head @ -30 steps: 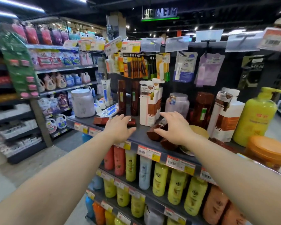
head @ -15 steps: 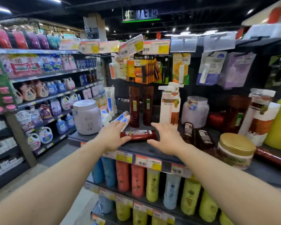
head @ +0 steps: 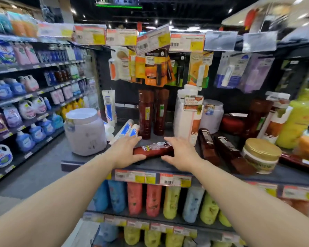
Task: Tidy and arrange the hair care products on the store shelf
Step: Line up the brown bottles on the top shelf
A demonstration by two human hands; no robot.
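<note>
A dark red bottle (head: 153,148) lies on its side near the front of the top shelf (head: 86,160). My left hand (head: 124,151) cups its left end, fingers behind and thumb in front. My right hand (head: 181,154) cups the right end the same way. Both hands have spread fingers and are not closed around it. Behind it stand two upright brown bottles (head: 146,113). To the right lie two more brown bottles (head: 208,147), beside a gold-lidded jar (head: 260,154).
A large white tub (head: 85,131) stands at the shelf's left end, with white-and-blue tubes (head: 127,130) lying beside it. A white boxed pump bottle (head: 187,116), a lavender jar (head: 211,113) and a yellow pump bottle (head: 298,118) stand further right. Hanging packets (head: 155,68) overhang the back.
My right hand moved left from the lying brown bottles to the dark red bottle. Both hands now sit at its two ends, slightly closer than half a second ago.
</note>
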